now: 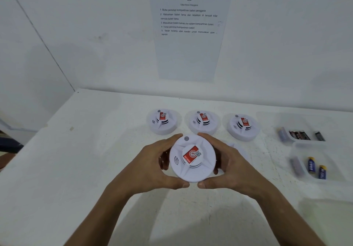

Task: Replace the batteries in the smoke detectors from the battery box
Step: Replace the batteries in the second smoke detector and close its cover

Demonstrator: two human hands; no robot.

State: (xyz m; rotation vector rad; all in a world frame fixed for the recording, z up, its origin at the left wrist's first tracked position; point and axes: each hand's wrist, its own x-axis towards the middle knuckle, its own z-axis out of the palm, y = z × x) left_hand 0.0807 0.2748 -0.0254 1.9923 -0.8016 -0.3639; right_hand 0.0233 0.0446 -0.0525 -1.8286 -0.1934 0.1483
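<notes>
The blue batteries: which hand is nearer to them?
Right. The right hand grips the held detector on the side facing the blue batteries; the left hand grips its far side.

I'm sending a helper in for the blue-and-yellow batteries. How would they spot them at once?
Start at the white table and go to its right edge, where two clear trays sit. In the nearer tray, the blue-and-yellow batteries lie together; the farther tray holds dark red-and-black ones instead.
</notes>
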